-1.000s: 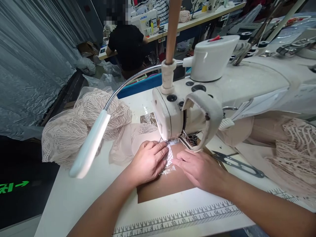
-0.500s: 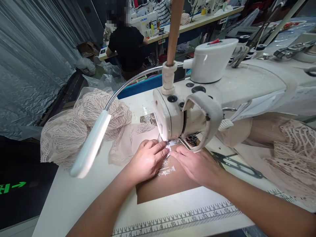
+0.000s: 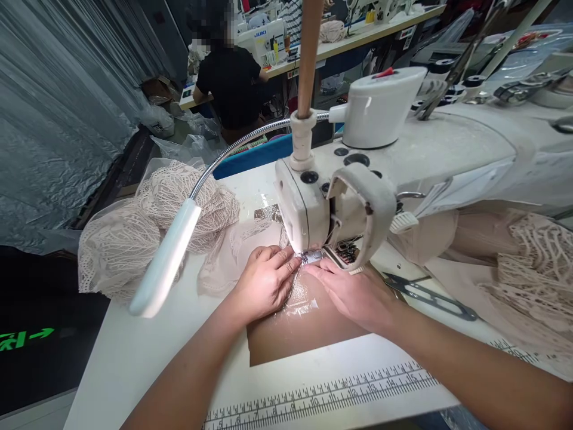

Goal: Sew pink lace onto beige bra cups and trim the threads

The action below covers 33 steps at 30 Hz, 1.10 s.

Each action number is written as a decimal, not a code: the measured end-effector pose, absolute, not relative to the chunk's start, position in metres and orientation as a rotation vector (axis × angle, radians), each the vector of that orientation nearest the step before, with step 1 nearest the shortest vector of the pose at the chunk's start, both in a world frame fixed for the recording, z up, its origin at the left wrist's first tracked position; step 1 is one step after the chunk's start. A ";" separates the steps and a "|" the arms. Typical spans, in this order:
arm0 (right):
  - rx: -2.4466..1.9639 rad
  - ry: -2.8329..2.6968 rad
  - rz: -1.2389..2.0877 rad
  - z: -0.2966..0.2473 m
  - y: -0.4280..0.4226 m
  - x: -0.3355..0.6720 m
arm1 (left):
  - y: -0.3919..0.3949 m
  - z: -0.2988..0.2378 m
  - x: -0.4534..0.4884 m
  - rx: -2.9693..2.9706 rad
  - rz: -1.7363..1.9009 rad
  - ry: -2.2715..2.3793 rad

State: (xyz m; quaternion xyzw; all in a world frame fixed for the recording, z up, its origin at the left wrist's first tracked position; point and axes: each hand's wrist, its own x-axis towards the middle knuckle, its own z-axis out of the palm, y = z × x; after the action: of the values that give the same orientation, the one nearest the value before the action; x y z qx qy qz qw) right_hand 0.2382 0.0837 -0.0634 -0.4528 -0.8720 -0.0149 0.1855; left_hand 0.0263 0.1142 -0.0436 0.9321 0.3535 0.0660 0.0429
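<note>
At the sewing machine (image 3: pixel 302 209), both hands work close under the needle area. My left hand (image 3: pixel 266 280) is closed, its fingertips pressed on sheer beige lace fabric (image 3: pixel 257 233) just left of the presser foot (image 3: pixel 312 257). My right hand (image 3: pixel 353 292) is closed too, thumb and index finger at the fabric's edge right in front of the foot. Both hands rest over a smooth brown sheet (image 3: pixel 308 340) with shiny clear tape (image 3: pixel 302 301) on it. The fabric between the fingertips is mostly hidden.
A bundle of beige lace (image 3: pixel 179 203) lies left, behind a gooseneck lamp (image 3: pixel 165 257). Thread snips (image 3: pixel 432 295) lie right, near more lace (image 3: pixel 528 257). A printed ruler (image 3: pixel 322 397) runs along the front edge. A co-worker (image 3: pixel 228 83) sits farther back.
My right hand's fingertips have moved slightly forward, closer to the presser foot. The bright crumpled bit of fabric between my hands no longer shows. The view has shifted a little.
</note>
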 end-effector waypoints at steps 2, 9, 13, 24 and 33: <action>-1.251 -2.457 -0.035 -0.061 0.084 0.239 | 0.114 -0.044 0.027 2.855 0.203 1.091; -1.234 -2.421 0.087 -0.057 0.084 0.241 | 0.109 -0.036 0.030 2.864 0.090 1.282; -1.241 -2.402 0.088 -0.059 0.084 0.243 | 0.098 -0.021 0.029 2.792 -0.034 1.395; -1.267 -2.408 0.052 -0.056 0.083 0.243 | 0.083 -0.025 0.041 2.752 0.130 1.140; -1.259 -2.370 0.072 -0.059 0.082 0.246 | 0.084 -0.024 0.036 2.777 -0.008 1.121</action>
State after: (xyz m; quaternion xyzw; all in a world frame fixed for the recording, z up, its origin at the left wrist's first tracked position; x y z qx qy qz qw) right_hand 0.2462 0.0822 -0.0592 -0.4568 -0.8599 0.0262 0.2263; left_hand 0.0355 0.0843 -0.0243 0.9248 0.3732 -0.0028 0.0737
